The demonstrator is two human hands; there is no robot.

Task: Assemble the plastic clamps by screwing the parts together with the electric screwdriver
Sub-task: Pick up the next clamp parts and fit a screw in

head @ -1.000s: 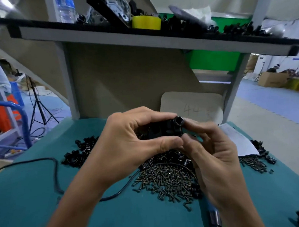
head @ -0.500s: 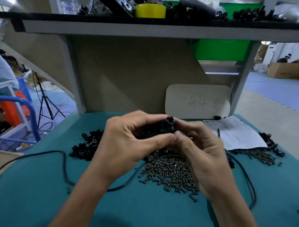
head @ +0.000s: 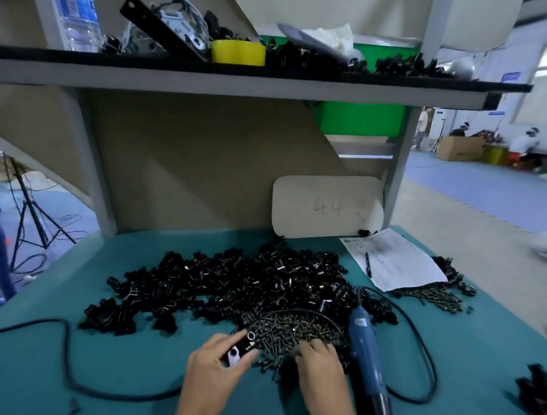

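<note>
Hands at work on a teal counter [head: 85,372], seen from a head-worn camera. Left hand [head: 215,365] low and near centre, thumb and fingers curled round a black plastic clamp [head: 242,349], metal-ringed hole facing up. Right hand [head: 319,363] just beside it, palm down, fingers bent into a heap of dark screws [head: 290,330]; no telling whether pinching one or merely touching. Blue electric screwdriver [head: 364,347] lying on the counter just right of that hand, corded end pointing away. Thick black cable [head: 64,351] snaking across the counter's left side. Beyond the screws, a broad spread of loose black clamp parts [head: 225,281]. Farther right, a printed sheet [head: 397,261] with a pen [head: 367,263] on it, and a second scatter of screws [head: 432,296] at its near edge. Pale card [head: 327,205] marked 44 propped against the back panel. Overhead shelf [head: 197,82] crowded with a yellow tape roll [head: 238,52], a water bottle [head: 76,21] and more black parts
</note>
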